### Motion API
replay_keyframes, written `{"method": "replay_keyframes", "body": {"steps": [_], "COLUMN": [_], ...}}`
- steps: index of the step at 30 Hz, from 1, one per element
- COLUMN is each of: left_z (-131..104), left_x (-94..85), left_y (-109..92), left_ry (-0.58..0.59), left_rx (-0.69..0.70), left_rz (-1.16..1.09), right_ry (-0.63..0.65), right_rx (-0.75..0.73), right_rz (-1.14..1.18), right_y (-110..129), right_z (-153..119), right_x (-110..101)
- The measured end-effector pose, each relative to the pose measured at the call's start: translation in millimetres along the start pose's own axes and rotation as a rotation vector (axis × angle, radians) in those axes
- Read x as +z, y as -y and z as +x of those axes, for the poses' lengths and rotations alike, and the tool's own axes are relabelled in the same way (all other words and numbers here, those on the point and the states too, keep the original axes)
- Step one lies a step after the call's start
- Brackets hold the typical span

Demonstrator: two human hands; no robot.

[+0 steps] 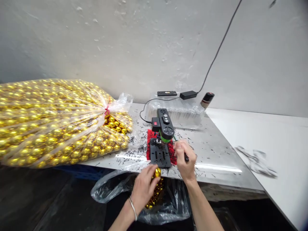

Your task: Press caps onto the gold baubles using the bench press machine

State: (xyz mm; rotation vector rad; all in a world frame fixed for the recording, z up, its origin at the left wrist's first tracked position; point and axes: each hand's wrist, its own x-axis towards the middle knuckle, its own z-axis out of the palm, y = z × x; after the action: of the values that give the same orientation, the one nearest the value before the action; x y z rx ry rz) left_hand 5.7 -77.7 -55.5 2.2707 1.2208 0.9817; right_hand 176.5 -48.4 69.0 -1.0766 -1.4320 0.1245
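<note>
My left hand [144, 183] pinches a shiny gold ball [158, 172] between thumb and fingers, just in front of the base plate [160, 158] of a small black bench drill press [166, 125]. My right hand [185, 157] is wrapped round the press's lever handle [186, 158]; the dark knob end shows past the fist. Under the press lies a red mat [149, 150] strewn with dark shavings. Below the table edge an open clear plastic bag [168, 215] hangs, with several gold balls [154, 200] inside, partly hidden by my left hand.
A big tied clear bag of gold balls [60, 128] covers the table's left side. Behind the press stand a clear plastic tray [185, 115], a power adapter [188, 95] with cable, a remote [166, 93] and a dark can [207, 99]. White gloves [257, 161] lie on the right-hand table.
</note>
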Motion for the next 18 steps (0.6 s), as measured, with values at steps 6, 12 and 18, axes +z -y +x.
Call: {"method": "replay_keyframes", "body": {"steps": [6,12,18], "left_z": [-53.3,59.2,185.8], "left_x": [16.9,-51.3,-94.1], "left_y": [5.1,19.8,77.4], "left_ry": [0.18,-0.007,0.108], "left_rx": [0.016,-0.152,-0.682], "left_rz": [0.208,0.251,0.495], "right_ry": [-0.016,-0.002,-0.012], "right_rx": [-0.066,-0.128,-0.092], "right_rz": [0.008,0.0,0.004], "right_y": [-14.1,-14.6,-16.3], "right_z": [-13.0,-12.4,-16.0], "right_x": [3.3,1.9,3.1]}}
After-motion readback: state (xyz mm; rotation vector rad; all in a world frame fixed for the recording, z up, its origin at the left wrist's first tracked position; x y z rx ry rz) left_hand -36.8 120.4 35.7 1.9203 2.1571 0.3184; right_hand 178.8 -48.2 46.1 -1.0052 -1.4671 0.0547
